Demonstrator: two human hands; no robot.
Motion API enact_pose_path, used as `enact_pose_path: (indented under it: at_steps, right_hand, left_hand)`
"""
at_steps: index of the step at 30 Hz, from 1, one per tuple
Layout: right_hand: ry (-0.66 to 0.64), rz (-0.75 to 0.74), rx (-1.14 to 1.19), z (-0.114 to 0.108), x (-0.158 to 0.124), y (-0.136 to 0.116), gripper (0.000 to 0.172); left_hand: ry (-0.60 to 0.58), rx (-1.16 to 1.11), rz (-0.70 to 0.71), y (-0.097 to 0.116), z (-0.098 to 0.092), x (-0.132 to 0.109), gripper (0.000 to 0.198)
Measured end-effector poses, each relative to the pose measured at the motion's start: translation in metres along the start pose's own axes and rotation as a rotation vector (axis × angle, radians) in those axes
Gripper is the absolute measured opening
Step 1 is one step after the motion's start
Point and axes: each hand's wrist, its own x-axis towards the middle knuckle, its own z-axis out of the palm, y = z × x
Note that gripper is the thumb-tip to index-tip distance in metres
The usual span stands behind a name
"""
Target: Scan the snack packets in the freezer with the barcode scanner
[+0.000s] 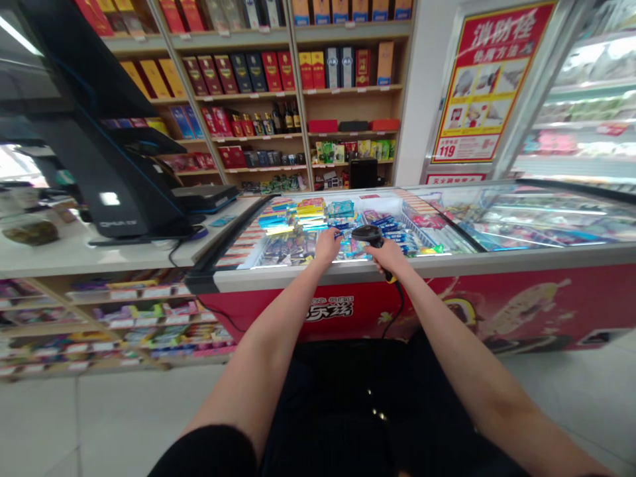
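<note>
Our right hand (pixel 386 258) has its fingers clamped around a black corded handheld barcode scanner (pixel 368 235) above a white-rimmed chest freezer (pixel 447 262), while our left hand (pixel 328 245) reaches over colourful wrapped packets (pixel 298 232), fingers together, any grip unclear.

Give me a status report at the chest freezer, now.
Right hand gripping black handheld scanner. Left hand at blue packet in chest freezer. Scanner cable hanging down front.
</note>
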Motion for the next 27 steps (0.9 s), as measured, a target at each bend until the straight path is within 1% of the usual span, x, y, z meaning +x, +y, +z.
enact_pose_path:
  at_steps: [3, 11, 16, 19, 21, 24, 27]
  right_hand:
    - [0.037, 0.006, 0.039, -0.012, 0.002, 0.006, 0.017]
    - [0.144, 0.033, 0.130, -0.054, 0.001, 0.023, 0.018]
    - [0.179, 0.049, 0.176, -0.075, 0.002, 0.036, 0.018]
    - [0.202, 0.055, 0.204, -0.086, 0.004, 0.045, 0.017]
    - [0.213, 0.059, 0.222, -0.091, 0.006, 0.049, 0.018]
    - [0.219, 0.072, 0.239, -0.096, 0.008, 0.055, 0.019]
    - [0.212, 0.076, 0.261, -0.098, 0.009, 0.061, 0.020]
  left_hand:
    - [-0.021, -0.023, 0.054, 0.020, 0.010, 0.005, 0.023]
    - [-0.082, 0.012, 0.217, 0.088, 0.042, 0.026, 0.022]
    - [-0.087, 0.052, 0.280, 0.118, 0.065, 0.040, 0.027]
    - [-0.106, 0.072, 0.274, 0.130, 0.078, 0.046, 0.027]
    - [-0.102, 0.082, 0.243, 0.133, 0.085, 0.049, 0.027]
    - [-0.075, 0.094, 0.184, 0.134, 0.094, 0.051, 0.031]
    - [-0.057, 0.099, 0.185, 0.131, 0.099, 0.051, 0.034]
